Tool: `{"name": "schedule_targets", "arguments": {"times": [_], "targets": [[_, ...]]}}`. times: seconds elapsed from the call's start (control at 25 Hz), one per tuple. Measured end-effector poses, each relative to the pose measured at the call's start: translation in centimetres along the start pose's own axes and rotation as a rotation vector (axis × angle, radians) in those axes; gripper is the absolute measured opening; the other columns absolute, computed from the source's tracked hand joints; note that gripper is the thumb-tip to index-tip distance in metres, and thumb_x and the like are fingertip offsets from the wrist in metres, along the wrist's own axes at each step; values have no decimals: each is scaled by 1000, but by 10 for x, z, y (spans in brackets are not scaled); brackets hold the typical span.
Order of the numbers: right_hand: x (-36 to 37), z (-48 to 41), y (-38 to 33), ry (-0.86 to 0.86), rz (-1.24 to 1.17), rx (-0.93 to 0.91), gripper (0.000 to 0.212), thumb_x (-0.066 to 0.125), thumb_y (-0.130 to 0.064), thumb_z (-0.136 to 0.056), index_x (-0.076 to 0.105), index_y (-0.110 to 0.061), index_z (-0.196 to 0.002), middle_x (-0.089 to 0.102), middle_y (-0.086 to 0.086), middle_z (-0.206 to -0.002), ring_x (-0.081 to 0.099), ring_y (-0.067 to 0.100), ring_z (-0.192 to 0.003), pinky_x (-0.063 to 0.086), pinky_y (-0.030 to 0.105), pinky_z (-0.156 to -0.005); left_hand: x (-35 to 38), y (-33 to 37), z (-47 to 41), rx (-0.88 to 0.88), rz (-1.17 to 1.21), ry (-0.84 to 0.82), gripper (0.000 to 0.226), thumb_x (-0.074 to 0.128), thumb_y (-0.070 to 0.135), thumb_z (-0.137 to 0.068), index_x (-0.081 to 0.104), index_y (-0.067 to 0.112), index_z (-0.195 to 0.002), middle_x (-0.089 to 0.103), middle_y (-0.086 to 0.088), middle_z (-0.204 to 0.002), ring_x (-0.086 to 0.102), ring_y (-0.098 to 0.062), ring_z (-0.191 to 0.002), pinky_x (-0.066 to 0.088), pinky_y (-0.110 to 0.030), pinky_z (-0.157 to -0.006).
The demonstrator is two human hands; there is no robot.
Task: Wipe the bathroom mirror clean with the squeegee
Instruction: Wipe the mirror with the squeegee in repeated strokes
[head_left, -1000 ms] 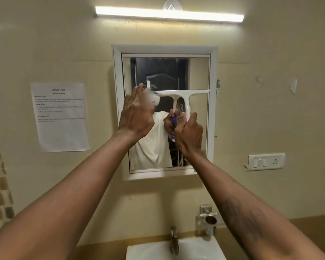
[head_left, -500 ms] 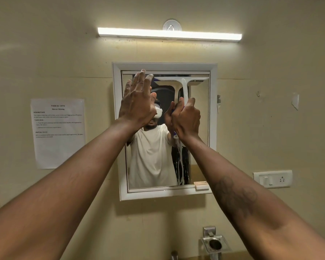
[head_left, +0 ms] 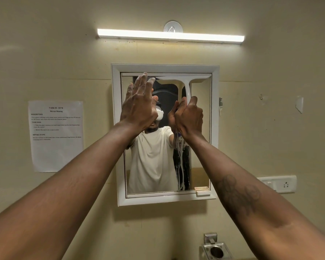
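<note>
The white-framed bathroom mirror [head_left: 215, 128] hangs on the beige wall straight ahead. My right hand [head_left: 189, 117] grips the handle of a white T-shaped squeegee [head_left: 184, 81], whose blade lies along the top edge of the glass on the right side. My left hand [head_left: 139, 102] is raised with fingers spread, flat at the upper left of the glass, its fingertips next to the blade's left end. White soapy streaks [head_left: 180, 162] run down the glass below my right hand. The glass reflects a person in a white T-shirt.
A lit tube light [head_left: 170, 36] sits above the mirror. A printed paper sheet [head_left: 55, 136] is taped to the wall on the left. A switch and socket plate [head_left: 279, 184] is on the right. A steel cup holder [head_left: 215, 249] juts out below.
My right hand has lifted the squeegee from mid-mirror up to the top edge of the glass. My left hand rose with it and stays at the upper left. My view tilted upward.
</note>
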State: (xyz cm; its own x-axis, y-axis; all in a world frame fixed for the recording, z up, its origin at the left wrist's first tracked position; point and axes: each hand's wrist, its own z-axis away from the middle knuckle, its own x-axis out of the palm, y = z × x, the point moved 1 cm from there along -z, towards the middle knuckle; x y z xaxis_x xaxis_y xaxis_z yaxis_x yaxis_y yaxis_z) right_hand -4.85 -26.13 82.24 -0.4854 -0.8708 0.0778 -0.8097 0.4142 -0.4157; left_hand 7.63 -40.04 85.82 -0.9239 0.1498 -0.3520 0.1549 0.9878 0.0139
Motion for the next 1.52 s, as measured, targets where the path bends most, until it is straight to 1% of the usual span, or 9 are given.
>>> {"name": "schedule_targets", "arguments": {"times": [0.24, 0.4, 0.52, 0.64, 0.76, 1.12, 1.28, 1.4, 1.52], "targets": [[2, 6, 7, -24, 42, 23, 28, 50, -32, -106, 52, -5, -112, 40, -17, -66, 46, -1, -53, 32, 17, -45, 5, 3, 6, -13, 16, 0, 60, 55, 19, -101, 33, 13, -157, 22, -14, -170, 15, -30, -159, 14, -48, -130], [0, 22, 17, -61, 66, 54, 26, 53, -38, -104, 46, -13, -108, 45, -12, -68, 53, 7, -55, 47, 27, -48, 9, 6, 14, -16, 11, -12, 60, 55, 21, -102, 32, 14, -157, 21, -15, -170, 15, -30, -159, 13, -47, -130], [-2, 32, 22, -75, 88, 67, 25, 55, -42, -103, 40, -22, -104, 49, -9, -69, 56, 9, -56, 50, 27, -48, 12, 6, 21, -24, 9, -27, 60, 56, 22, -101, 33, 14, -157, 23, -15, -169, 17, -30, -159, 15, -47, -130], [-4, 44, 26, -89, 96, 99, 30, 59, -44, -102, 35, -27, -102, 47, -12, -70, 54, 8, -55, 48, 25, -47, 15, 8, 29, -35, 12, -43, 61, 55, 23, -101, 33, 14, -157, 23, -14, -169, 17, -29, -159, 15, -47, -130], [-8, 60, 33, -115, 102, 127, 36, 64, -43, -99, 31, -29, -102, 42, -17, -71, 50, 5, -54, 39, 20, -46, 18, 8, 38, -42, 10, -76, 62, 55, 22, -101, 32, 14, -158, 22, -14, -170, 15, -28, -160, 11, -46, -131], [-25, 109, 46, -176, 160, 211, 36, 62, -46, -100, 38, -18, -103, 57, 4, -79, 64, 32, -69, 54, 40, -57, 28, 8, 69, -77, 14, -149, 61, 54, 19, -101, 32, 11, -158, 24, -14, -169, 17, -29, -159, 12, -48, -130], [-31, 130, 52, -180, 162, 216, 37, 60, -43, -102, 42, -11, -107, 66, 20, -84, 64, 44, -71, 48, 41, -54, 32, 10, 80, -86, 14, -181, 56, 49, 21, -104, 33, 11, -157, 25, -12, -169, 18, -28, -159, 14, -48, -130], [-36, 145, 57, -172, 145, 207, 34, 52, -41, -104, 43, -9, -107, 65, 24, -82, 63, 47, -70, 43, 39, -53, 34, 11, 86, -80, 2, -198, 52, 51, 21, -104, 38, 10, -153, 34, -13, -163, 31, -32, -152, 27, -51, -124], [-39, 158, 62, -170, 144, 202, 30, 44, -37, -104, 45, -7, -107, 66, 23, -82, 64, 46, -69, 37, 35, -54, 37, 10, 93, -81, 1, -208, 51, 52, 22, -104, 39, 11, -152, 36, -11, -161, 35, -30, -150, 29, -50, -122]]}}
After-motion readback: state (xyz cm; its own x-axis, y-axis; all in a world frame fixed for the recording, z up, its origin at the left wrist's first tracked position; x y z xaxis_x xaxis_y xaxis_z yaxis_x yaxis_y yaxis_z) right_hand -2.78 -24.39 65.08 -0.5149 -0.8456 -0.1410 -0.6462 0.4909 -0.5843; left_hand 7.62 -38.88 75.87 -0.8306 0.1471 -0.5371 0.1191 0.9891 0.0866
